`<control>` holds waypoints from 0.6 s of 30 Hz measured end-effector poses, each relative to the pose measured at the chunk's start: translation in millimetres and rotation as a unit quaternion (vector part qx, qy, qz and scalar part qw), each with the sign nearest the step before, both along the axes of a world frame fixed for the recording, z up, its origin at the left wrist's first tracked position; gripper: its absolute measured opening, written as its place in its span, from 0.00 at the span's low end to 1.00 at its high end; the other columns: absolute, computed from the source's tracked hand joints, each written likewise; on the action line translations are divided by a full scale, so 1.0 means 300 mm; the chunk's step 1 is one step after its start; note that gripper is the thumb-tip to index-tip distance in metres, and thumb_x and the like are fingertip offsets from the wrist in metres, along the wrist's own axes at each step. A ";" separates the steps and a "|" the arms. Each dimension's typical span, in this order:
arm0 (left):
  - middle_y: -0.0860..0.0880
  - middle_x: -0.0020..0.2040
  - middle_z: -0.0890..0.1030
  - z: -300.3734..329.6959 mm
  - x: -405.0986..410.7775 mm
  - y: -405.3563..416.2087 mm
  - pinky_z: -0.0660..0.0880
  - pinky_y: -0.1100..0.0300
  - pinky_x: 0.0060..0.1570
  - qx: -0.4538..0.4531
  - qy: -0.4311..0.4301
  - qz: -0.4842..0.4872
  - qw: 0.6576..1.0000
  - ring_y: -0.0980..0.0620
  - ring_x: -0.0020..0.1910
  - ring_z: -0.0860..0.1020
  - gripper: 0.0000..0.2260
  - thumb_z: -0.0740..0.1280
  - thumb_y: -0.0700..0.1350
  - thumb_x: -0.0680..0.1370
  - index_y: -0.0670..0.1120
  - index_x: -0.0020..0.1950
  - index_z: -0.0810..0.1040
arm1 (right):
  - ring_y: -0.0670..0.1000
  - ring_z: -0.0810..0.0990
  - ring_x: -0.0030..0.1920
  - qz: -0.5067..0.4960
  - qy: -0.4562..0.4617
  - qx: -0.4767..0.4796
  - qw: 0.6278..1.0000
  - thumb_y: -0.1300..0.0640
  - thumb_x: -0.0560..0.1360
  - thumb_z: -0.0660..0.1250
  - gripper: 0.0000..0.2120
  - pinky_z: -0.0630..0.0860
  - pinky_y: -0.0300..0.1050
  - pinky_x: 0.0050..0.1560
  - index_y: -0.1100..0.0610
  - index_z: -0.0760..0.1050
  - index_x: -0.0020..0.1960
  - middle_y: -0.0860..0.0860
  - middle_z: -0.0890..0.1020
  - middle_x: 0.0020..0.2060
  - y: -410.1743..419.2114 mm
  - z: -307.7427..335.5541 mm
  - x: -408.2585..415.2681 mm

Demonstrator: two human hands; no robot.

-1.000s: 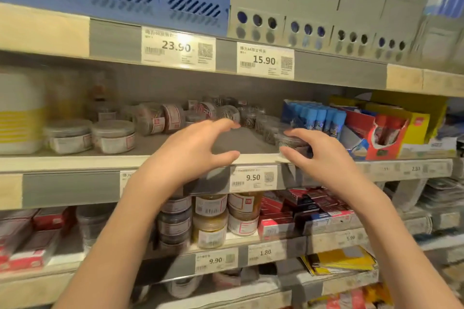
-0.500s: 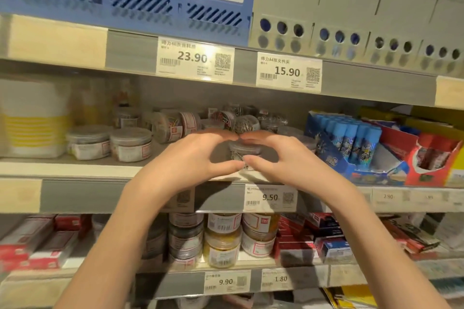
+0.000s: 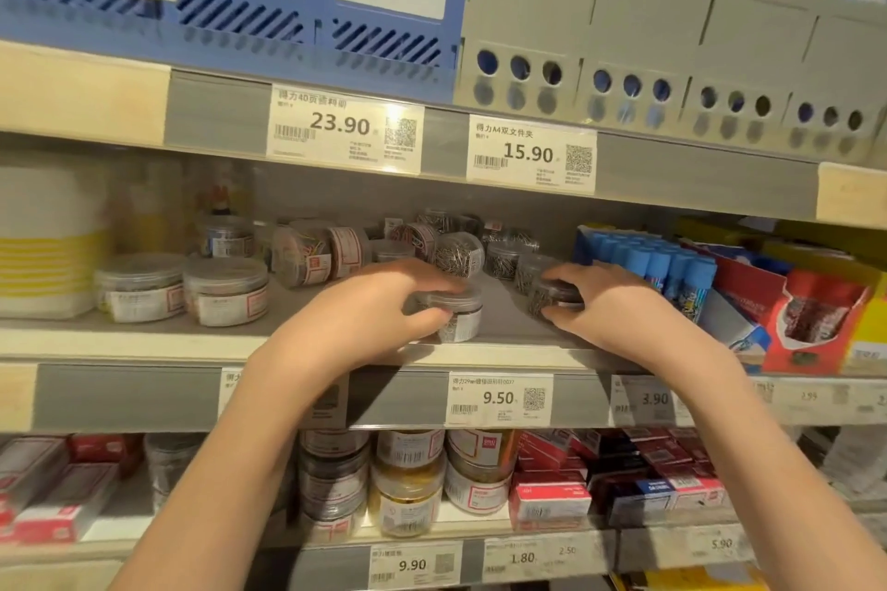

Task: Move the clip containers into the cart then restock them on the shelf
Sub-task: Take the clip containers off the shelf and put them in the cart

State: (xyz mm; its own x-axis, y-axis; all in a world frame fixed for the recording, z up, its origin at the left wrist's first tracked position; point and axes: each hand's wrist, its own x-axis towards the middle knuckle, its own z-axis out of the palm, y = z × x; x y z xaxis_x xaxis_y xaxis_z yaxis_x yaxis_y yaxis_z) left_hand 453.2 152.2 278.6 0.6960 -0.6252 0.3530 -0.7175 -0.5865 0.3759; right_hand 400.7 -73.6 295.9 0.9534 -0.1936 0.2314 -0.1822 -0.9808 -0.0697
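Small clear round clip containers stand and lie on the middle shelf. My left hand grips one upright container near the shelf's front edge, fingers over its lid and thumb at its side. My right hand holds a second container a little to the right, thumb below and fingers above it. Two more containers stand at the left, and several others lie tumbled at the back. No cart is in view.
A white and yellow tub stands at the far left. Blue glue sticks in a display box and a red box crowd the right. Jars and red boxes fill the shelf below. File boxes sit above.
Both hands were together round one container half a second ago. My right hand has moved right onto a second container, while my left hand keeps the first one.
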 end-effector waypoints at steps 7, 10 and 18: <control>0.60 0.62 0.74 -0.003 0.032 0.058 0.71 0.58 0.61 -0.017 0.004 0.027 0.999 0.58 0.61 0.73 0.14 0.63 0.49 0.78 0.63 0.62 0.74 | 0.47 0.76 0.58 0.105 -0.041 0.058 0.992 0.52 0.75 0.66 0.20 0.71 0.36 0.56 0.43 0.70 0.66 0.45 0.77 0.62 0.057 -0.004 -0.002; 0.58 0.64 0.74 0.000 0.038 0.080 0.68 0.61 0.62 -0.024 0.013 0.036 0.999 0.58 0.62 0.72 0.14 0.63 0.49 0.78 0.62 0.62 0.74 | 0.45 0.76 0.59 0.135 -0.046 0.081 0.986 0.52 0.74 0.67 0.20 0.70 0.34 0.56 0.42 0.71 0.65 0.43 0.76 0.62 0.091 -0.003 0.013; 0.57 0.56 0.75 -0.003 0.049 0.136 0.70 0.62 0.56 -0.042 0.019 0.064 0.997 0.56 0.55 0.74 0.10 0.65 0.49 0.77 0.57 0.58 0.77 | 0.45 0.74 0.60 0.195 -0.001 0.144 0.970 0.54 0.73 0.69 0.21 0.70 0.37 0.57 0.41 0.72 0.64 0.42 0.76 0.62 0.155 0.012 0.058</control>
State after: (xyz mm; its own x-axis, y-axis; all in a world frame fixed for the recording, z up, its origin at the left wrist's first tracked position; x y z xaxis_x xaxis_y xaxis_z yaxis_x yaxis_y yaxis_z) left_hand 467.8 193.1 277.8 0.7826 -0.4991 0.3721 -0.6224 -0.6377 0.4538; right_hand 418.2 -27.0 299.5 0.9666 0.1246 0.2241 0.1992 -0.9151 -0.3506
